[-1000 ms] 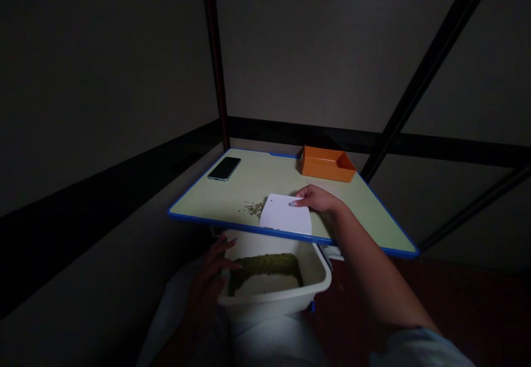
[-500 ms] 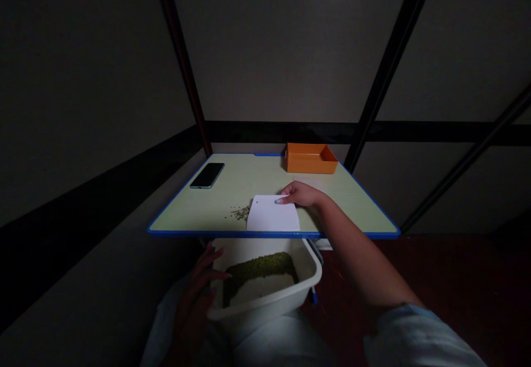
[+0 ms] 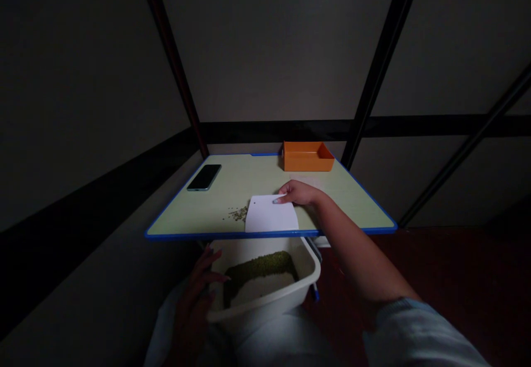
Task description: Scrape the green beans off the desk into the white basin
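Observation:
My right hand [image 3: 302,192] pinches the upper right edge of a white dough scraper [image 3: 269,216] with a small hole in one corner. The scraper lies low over the table, its lower edge at the blue front rim. Small greenish-brown pellets [image 3: 238,214] are scattered against and beside its left side. Below the table edge, a white tub [image 3: 312,272] rests on my lap, with more green pellets [image 3: 263,263] heaped toward its back and left. Around the tub's left rim, my left hand [image 3: 199,289] holds on, fingers over the inner side, thumb area dim.
The pale table [image 3: 332,206] has a raised-looking blue edge. A phone [image 3: 204,177] lies at its left, and an orange box [image 3: 307,163] stands at the back right. Walls close in behind and to the left. Under the table, a blue-tipped leg [image 3: 316,292] shows beside the tub.
The view has shifted slightly, moving everything a little to the left. Both hands keep their holds, and the scraper and pellets stay nearly as they were.

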The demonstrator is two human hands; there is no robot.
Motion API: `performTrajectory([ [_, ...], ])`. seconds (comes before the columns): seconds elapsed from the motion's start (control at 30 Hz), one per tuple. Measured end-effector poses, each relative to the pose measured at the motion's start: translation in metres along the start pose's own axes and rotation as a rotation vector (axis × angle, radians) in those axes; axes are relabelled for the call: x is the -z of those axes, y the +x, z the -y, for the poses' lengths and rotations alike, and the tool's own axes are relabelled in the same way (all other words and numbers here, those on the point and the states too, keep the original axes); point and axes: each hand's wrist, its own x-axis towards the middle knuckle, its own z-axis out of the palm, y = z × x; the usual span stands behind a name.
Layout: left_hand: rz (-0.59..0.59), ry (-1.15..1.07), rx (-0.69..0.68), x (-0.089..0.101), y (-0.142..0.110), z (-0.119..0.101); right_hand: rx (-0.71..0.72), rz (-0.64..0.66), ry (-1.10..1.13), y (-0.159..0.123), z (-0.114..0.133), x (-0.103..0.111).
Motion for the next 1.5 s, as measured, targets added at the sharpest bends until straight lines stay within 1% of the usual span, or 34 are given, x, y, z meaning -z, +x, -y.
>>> performTrajectory([
  [0.17, -0.014, -0.004, 0.029, -0.001, -0.001, -0.001, 0.0, 0.013, 0.029, -0.004, 0.004, -0.001],
  [0.27, -0.032, -0.02, 0.027, -0.002, -0.003, 0.0, 0.025, -0.038, 0.107, -0.006, 0.005, -0.002],
  [0.4, -0.046, -0.027, 0.038, -0.004, -0.006, 0.003, 0.1, -0.271, 0.34, -0.007, 0.006, -0.004],
  [0.53, -0.064, -0.047, 0.013, -0.005, -0.011, 0.014, 0.151, -0.499, 0.507, -0.013, 0.01, -0.005],
  [0.63, -0.065, -0.041, -0.003, -0.005, -0.013, 0.021, 0.154, -0.693, 0.572, -0.023, 0.008, -0.011],
  [0.7, -0.033, -0.029, -0.008, -0.004, -0.012, 0.021, 0.15, -0.82, 0.594, -0.034, 0.005, -0.017],
  [0.83, -0.025, -0.029, 0.025, -0.002, -0.011, 0.015, 0.141, -0.991, 0.575, -0.063, 0.005, -0.04],
  [0.9, -0.013, -0.026, 0.038, -0.002, -0.012, 0.014, 0.139, -1.07, 0.495, -0.078, 0.011, -0.058],
  [0.93, -0.006, -0.023, 0.041, -0.002, -0.012, 0.015, 0.146, -1.108, 0.415, -0.085, 0.016, -0.068],
  [0.97, -0.006, -0.021, 0.037, -0.002, -0.013, 0.015, 0.177, -1.135, 0.294, -0.091, 0.021, -0.079],
  [1.03, 0.001, -0.017, 0.03, -0.001, -0.014, 0.017, 0.326, -1.153, -0.061, -0.099, 0.031, -0.102],
  [1.07, 0.004, -0.014, 0.032, -0.001, -0.014, 0.019, 0.452, -1.1, -0.267, -0.101, 0.035, -0.113],
  [1.1, 0.01, -0.011, 0.027, 0.0, -0.014, 0.02, 0.607, -0.998, -0.458, -0.102, 0.038, -0.122],
  [1.13, 0.015, -0.007, 0.019, 0.001, -0.014, 0.021, 0.769, -0.921, -0.6, -0.102, 0.041, -0.131],
  [1.2, 0.032, 0.008, 0.003, 0.003, -0.013, 0.024, 0.89, -0.858, -0.746, -0.099, 0.042, -0.143],
  [1.23, 0.032, 0.018, 0.005, 0.004, -0.012, 0.025, 0.909, -0.86, -0.778, -0.098, 0.042, -0.147],
  [1.3, 0.035, 0.039, -0.013, 0.007, -0.011, 0.027, 0.894, -0.89, -0.808, -0.095, 0.039, -0.15],
  [1.4, 0.034, 0.045, -0.025, 0.009, -0.008, 0.026, 0.871, -0.921, -0.863, -0.093, 0.034, -0.15],
  [1.5, 0.05, 0.024, 0.014, 0.008, -0.007, 0.022, 0.85, -0.901, -0.895, -0.093, 0.031, -0.149],
])
